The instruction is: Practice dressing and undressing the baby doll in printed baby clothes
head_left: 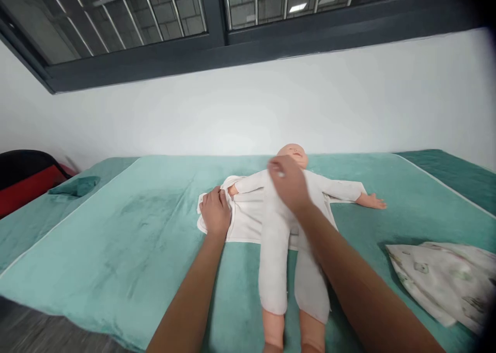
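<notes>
Through the head view I have one doll (275,224) lying face up on the green cover (127,229), head toward the wall, arms spread, legs toward me. It wears a white suit (273,262), and a white garment (246,218) is spread beneath its torso, showing mostly on my left. I judge the step in hand to be settling that garment about the arm on my left. My left hand (214,210) rests there palm down, fingers bent over the cloth right beside the doll's small hand (232,189); I cannot tell whether they pinch the fabric or only press it. My right hand (289,182) is over the doll's upper chest, half curled and blurred, so I cannot tell whether it has hold of anything. As I read it, the next move calls for a light, steady hold on the sleeve end and a guided wrist, without twisting the arm. Counting up: one doll, two white pieces of clothing, two hands of mine, and one bunched printed cloth (445,280) to the right, though its folds could hide a second layer.
</notes>
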`<action>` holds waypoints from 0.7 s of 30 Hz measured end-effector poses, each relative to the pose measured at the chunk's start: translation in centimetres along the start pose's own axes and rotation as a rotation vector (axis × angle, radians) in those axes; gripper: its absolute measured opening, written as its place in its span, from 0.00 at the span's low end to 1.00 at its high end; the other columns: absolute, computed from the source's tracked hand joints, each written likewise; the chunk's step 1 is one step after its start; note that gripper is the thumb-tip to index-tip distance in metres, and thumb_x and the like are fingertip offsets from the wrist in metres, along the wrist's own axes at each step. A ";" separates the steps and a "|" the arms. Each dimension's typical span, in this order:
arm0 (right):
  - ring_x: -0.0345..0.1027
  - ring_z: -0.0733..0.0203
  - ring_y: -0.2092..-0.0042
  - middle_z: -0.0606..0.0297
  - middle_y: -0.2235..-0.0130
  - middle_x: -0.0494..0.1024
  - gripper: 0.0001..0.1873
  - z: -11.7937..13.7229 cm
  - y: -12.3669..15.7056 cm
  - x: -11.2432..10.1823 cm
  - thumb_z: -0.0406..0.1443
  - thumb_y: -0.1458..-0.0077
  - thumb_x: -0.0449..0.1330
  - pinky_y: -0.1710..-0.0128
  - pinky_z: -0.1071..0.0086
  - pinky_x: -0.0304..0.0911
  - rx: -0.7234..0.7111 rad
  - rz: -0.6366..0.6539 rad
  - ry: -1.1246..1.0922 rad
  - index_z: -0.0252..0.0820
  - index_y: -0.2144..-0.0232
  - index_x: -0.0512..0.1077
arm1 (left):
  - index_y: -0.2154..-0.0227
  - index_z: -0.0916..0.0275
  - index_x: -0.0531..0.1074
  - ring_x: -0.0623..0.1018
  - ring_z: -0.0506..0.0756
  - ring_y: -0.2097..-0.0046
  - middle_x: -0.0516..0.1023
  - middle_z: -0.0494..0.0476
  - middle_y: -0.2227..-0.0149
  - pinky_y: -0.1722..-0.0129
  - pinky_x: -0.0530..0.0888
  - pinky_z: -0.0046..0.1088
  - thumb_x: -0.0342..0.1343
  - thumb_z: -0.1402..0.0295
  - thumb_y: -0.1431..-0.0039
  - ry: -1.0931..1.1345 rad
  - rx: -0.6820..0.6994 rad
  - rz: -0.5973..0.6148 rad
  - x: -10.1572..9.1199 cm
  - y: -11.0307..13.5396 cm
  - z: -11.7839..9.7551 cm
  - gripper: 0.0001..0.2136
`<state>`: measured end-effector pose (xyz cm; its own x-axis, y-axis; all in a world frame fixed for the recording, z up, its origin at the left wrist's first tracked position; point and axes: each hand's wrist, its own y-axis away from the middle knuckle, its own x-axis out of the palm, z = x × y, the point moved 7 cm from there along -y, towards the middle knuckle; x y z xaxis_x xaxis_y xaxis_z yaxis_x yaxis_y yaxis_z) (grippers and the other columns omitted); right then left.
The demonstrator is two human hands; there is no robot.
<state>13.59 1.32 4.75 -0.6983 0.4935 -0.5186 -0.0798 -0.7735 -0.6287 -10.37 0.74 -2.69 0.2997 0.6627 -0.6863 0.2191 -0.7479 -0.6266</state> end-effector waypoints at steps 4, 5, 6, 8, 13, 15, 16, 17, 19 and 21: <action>0.68 0.55 0.65 0.63 0.68 0.76 0.12 -9.1 3.6 -6.4 0.45 0.42 0.54 0.66 0.66 0.58 0.407 -0.195 0.112 0.44 0.63 0.70 | 0.51 0.63 0.70 0.72 0.63 0.51 0.78 0.62 0.54 0.55 0.64 0.39 0.43 0.61 0.33 -0.018 0.029 -0.004 0.2 0.0 -0.2 0.16; 0.67 0.54 0.67 0.62 0.70 0.76 0.13 -10.6 4.3 -6.8 0.46 0.43 0.55 0.67 0.66 0.57 0.472 -0.157 0.144 0.43 0.65 0.70 | 0.51 0.63 0.70 0.72 0.63 0.51 0.78 0.62 0.54 0.55 0.64 0.40 0.44 0.61 0.34 -0.025 0.043 -0.008 0.1 0.0 -0.3 0.16; 0.67 0.54 0.67 0.62 0.71 0.76 0.15 -11.6 4.7 -7.0 0.47 0.43 0.54 0.68 0.65 0.56 0.510 -0.120 0.169 0.43 0.66 0.70 | 0.50 0.64 0.70 0.72 0.63 0.51 0.77 0.63 0.55 0.54 0.64 0.40 0.46 0.62 0.34 -0.035 0.059 -0.013 0.1 0.1 -0.4 0.16; 0.68 0.52 0.66 0.59 0.69 0.77 0.17 -12.1 5.2 -6.9 0.50 0.42 0.52 0.68 0.64 0.55 0.528 -0.050 0.223 0.43 0.66 0.71 | 0.49 0.64 0.69 0.72 0.64 0.52 0.77 0.63 0.56 0.54 0.64 0.40 0.49 0.65 0.36 -0.057 0.103 -0.018 0.0 0.1 -0.6 0.16; 0.71 0.47 0.61 0.57 0.64 0.80 0.21 -10.8 5.2 -6.4 0.52 0.41 0.51 0.63 0.60 0.60 0.536 0.051 0.247 0.45 0.58 0.72 | 0.49 0.63 0.70 0.72 0.63 0.53 0.76 0.64 0.56 0.54 0.63 0.41 0.48 0.69 0.37 -0.076 0.248 -0.040 -0.4 0.6 -1.4 0.15; 0.71 0.47 0.56 0.58 0.61 0.80 0.22 -10.1 5.0 -6.4 0.50 0.42 0.52 0.57 0.57 0.61 0.475 0.047 0.169 0.47 0.51 0.70 | 0.50 0.62 0.71 0.72 0.62 0.54 0.76 0.63 0.57 0.55 0.63 0.40 0.48 0.69 0.36 -0.079 0.306 -0.057 -0.6 0.8 -1.8 0.14; 0.70 0.46 0.53 0.59 0.59 0.80 0.23 -9.8 4.9 -6.4 0.50 0.42 0.53 0.54 0.55 0.61 0.430 0.042 0.127 0.48 0.48 0.69 | 0.51 0.62 0.71 0.72 0.62 0.54 0.76 0.63 0.57 0.55 0.63 0.40 0.48 0.69 0.36 -0.079 0.336 -0.065 -0.7 0.9 -2.0 0.14; 0.69 0.47 0.51 0.59 0.57 0.79 0.25 -9.5 4.9 -6.2 0.50 0.42 0.53 0.51 0.54 0.61 0.396 0.043 0.072 0.49 0.46 0.68 | 0.51 0.61 0.71 0.72 0.61 0.55 0.76 0.62 0.58 0.56 0.64 0.39 0.48 0.70 0.36 -0.076 0.364 -0.070 -0.8 1.0 -2.2 0.13; 0.68 0.48 0.49 0.57 0.51 0.77 0.29 -9.3 5.0 -5.5 0.51 0.43 0.54 0.48 0.53 0.61 0.394 0.062 -0.089 0.50 0.42 0.64 | 0.51 0.61 0.71 0.72 0.60 0.56 0.77 0.62 0.58 0.57 0.64 0.38 0.48 0.70 0.36 -0.069 0.414 -0.083 -0.9 1.2 -2.6 0.13; 0.68 0.50 0.47 0.55 0.45 0.72 0.34 -9.7 5.4 -4.3 0.54 0.44 0.55 0.46 0.54 0.62 0.489 0.100 -0.277 0.49 0.39 0.60 | 0.52 0.61 0.71 0.73 0.60 0.57 0.77 0.63 0.58 0.58 0.64 0.37 0.48 0.71 0.36 -0.058 0.464 -0.095 -1.0 1.4 -2.9 0.12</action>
<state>23.02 -1.10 -2.00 -0.8744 0.3368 -0.3492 -0.2777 -0.9377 -0.2088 -7.63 -1.08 -1.79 0.2432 0.7383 -0.6291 -0.1991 -0.5968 -0.7773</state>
